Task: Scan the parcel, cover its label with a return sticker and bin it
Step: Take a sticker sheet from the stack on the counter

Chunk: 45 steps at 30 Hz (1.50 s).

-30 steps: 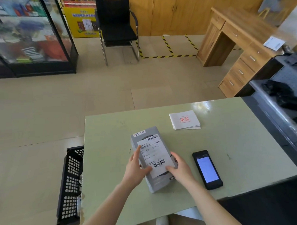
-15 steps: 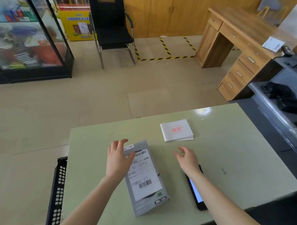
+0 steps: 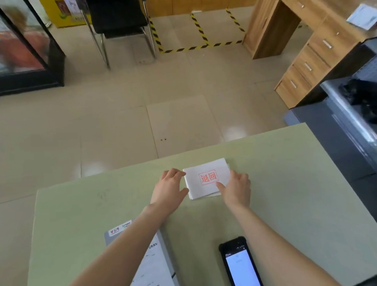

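A small stack of white return stickers [image 3: 206, 176] with a red stamp lies near the far edge of the pale green table [image 3: 292, 192]. My left hand [image 3: 170, 190] touches the stack's left edge with spread fingers. My right hand [image 3: 236, 189] rests on its right side, the index finger pressing the top sticker below the stamp. The grey parcel [image 3: 153, 264] with its white barcode label lies flat near me, partly under my left forearm. The black handheld scanner [image 3: 241, 267] lies to the parcel's right, screen lit, face up.
Beyond the table are a tiled floor, a black chair [image 3: 117, 19], a glass display cabinet [image 3: 19, 46] at the left and a wooden desk with drawers [image 3: 312, 42] at the right. A dark grey counter [image 3: 343, 133] borders the table's right side.
Both hands left the parcel, which now lies flat on the table, and reached forward to the sticker stack. The view tilted down and closer; the black crate at the left is out of view.
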Motion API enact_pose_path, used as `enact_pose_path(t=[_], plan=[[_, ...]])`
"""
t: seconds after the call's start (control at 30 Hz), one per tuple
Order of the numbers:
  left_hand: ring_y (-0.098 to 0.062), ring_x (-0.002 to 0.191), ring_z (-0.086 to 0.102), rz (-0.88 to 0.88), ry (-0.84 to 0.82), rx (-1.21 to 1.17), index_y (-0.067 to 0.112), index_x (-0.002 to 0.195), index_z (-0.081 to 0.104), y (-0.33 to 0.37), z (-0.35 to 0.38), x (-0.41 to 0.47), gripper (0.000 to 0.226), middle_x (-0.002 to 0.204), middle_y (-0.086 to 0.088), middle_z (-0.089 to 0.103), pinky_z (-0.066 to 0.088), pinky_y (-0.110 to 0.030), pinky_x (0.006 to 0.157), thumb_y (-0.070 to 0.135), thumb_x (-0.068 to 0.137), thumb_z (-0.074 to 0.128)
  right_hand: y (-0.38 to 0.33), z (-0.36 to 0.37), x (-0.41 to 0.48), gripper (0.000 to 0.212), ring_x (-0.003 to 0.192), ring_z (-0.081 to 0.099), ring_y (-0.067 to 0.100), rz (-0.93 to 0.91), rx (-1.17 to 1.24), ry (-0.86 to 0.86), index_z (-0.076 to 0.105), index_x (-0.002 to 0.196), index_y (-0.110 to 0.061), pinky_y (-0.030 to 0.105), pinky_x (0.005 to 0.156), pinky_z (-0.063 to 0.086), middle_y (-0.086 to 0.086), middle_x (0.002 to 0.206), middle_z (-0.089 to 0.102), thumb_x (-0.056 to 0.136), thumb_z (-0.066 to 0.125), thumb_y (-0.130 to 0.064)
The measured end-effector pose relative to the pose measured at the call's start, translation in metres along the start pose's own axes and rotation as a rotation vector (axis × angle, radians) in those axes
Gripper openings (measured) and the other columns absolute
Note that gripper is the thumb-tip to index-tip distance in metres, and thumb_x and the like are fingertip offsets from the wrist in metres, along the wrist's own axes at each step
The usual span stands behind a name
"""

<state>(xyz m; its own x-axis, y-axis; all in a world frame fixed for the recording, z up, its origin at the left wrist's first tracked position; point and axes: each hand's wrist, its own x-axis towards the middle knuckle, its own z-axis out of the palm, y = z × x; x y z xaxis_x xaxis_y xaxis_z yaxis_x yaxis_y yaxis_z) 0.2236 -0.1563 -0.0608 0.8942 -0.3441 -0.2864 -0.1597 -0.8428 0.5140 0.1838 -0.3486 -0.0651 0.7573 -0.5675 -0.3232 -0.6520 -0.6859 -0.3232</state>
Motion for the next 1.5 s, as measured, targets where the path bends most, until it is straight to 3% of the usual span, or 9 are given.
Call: enact_pose_path(t=[0.33, 0.5, 0.6, 0.77, 0.93, 1.13, 1.3, 1.4, 1.5], plan=[[-0.018, 0.148, 0.008, 0.044, -0.146, 0.137, 0.025, 0.152, 0.023, 0.003, 0.033, 0.018, 0.077, 0.163, 0.007, 0.009, 0.028, -0.038, 0.116, 0.032, 0.087, 0.065, 0.011, 0.017, 0.006, 0.058, 0.107, 0.049, 0.028, -0.108, -0.095, 0.098, 0.046, 0.131, -0.016, 0.04, 0.081, 0.045, 0.009, 0.115, 0.05, 0.081, 0.068, -0.034], [-0.018, 0.148, 0.008, 0.052, -0.187, 0.184, 0.026, 0.15, 0.028, 0.002, 0.035, 0.017, 0.072, 0.163, 0.007, 0.007, 0.027, -0.038, 0.116, 0.034, 0.088, 0.064, 0.007, 0.012, 0.008, 0.028, 0.099, 0.054, 0.029, -0.17, 0.049, 0.21, 0.063, 0.106, -0.013, 0.041, 0.077, 0.046, 0.008, 0.105, 0.059, 0.08, 0.07, -0.016], [-0.018, 0.148, 0.01, 0.048, -0.187, 0.166, 0.025, 0.149, 0.029, 0.002, 0.031, 0.016, 0.071, 0.163, 0.007, 0.01, 0.029, -0.038, 0.115, 0.033, 0.088, 0.064, 0.006, 0.006, 0.009, 0.007, 0.087, 0.057, 0.029, -0.153, 0.26, 0.249, 0.068, 0.089, -0.009, 0.038, 0.069, 0.046, 0.008, 0.086, 0.067, 0.082, 0.068, -0.012], [-0.018, 0.145, 0.019, 0.021, -0.139, 0.023, 0.024, 0.15, 0.026, 0.002, 0.023, 0.012, 0.078, 0.159, 0.006, 0.025, 0.031, -0.036, 0.114, 0.029, 0.085, 0.068, 0.01, -0.009, 0.006, 0.006, 0.076, 0.063, 0.022, -0.128, 0.481, 0.175, 0.073, 0.083, -0.009, 0.034, 0.071, 0.05, 0.006, 0.081, 0.072, 0.078, 0.073, -0.011], [-0.021, 0.126, 0.04, 0.022, -0.052, -0.051, 0.025, 0.147, 0.031, 0.003, 0.017, 0.01, 0.078, 0.136, 0.003, 0.046, 0.043, -0.033, 0.099, 0.02, 0.081, 0.071, 0.018, -0.02, 0.002, 0.007, 0.069, 0.061, 0.013, -0.168, 0.563, 0.134, 0.074, 0.085, -0.011, 0.006, 0.063, 0.04, -0.005, 0.074, 0.066, 0.079, 0.071, -0.009], [-0.021, 0.105, 0.052, 0.074, -0.015, -0.07, 0.02, 0.121, 0.06, 0.005, 0.017, 0.018, 0.045, 0.109, 0.0, 0.052, 0.045, -0.031, 0.085, 0.013, 0.078, 0.071, 0.031, -0.025, 0.015, 0.009, 0.072, 0.059, 0.016, -0.122, 0.559, 0.055, 0.071, 0.092, -0.008, 0.003, 0.059, 0.038, -0.003, 0.077, 0.064, 0.085, 0.065, -0.01], [-0.02, 0.119, 0.049, 0.176, -0.056, -0.009, 0.02, 0.117, 0.059, 0.005, 0.02, 0.014, 0.04, 0.121, 0.004, 0.059, 0.041, -0.027, 0.086, 0.016, 0.079, 0.072, 0.046, -0.03, 0.022, 0.007, 0.07, 0.059, 0.014, -0.076, 0.525, -0.02, 0.07, 0.087, -0.013, 0.014, 0.059, 0.04, -0.007, 0.073, 0.064, 0.083, 0.065, -0.01], [-0.016, 0.14, 0.034, 0.236, -0.077, 0.021, 0.022, 0.124, 0.055, 0.003, 0.023, 0.012, 0.043, 0.14, 0.007, 0.054, 0.032, -0.031, 0.107, 0.016, 0.083, 0.068, 0.053, -0.034, 0.026, 0.01, 0.07, 0.06, 0.012, -0.039, 0.533, -0.042, 0.07, 0.087, -0.016, 0.015, 0.059, 0.042, -0.008, 0.073, 0.065, 0.082, 0.065, -0.009], [-0.014, 0.147, 0.024, 0.313, -0.075, 0.057, 0.02, 0.115, 0.054, 0.002, 0.027, 0.012, 0.033, 0.146, 0.007, 0.05, 0.022, -0.03, 0.115, 0.018, 0.084, 0.068, 0.058, -0.036, 0.029, 0.01, 0.077, 0.062, 0.017, -0.011, 0.544, -0.102, 0.07, 0.09, -0.012, 0.024, 0.066, 0.046, 0.001, 0.08, 0.068, 0.082, 0.066, -0.009]])
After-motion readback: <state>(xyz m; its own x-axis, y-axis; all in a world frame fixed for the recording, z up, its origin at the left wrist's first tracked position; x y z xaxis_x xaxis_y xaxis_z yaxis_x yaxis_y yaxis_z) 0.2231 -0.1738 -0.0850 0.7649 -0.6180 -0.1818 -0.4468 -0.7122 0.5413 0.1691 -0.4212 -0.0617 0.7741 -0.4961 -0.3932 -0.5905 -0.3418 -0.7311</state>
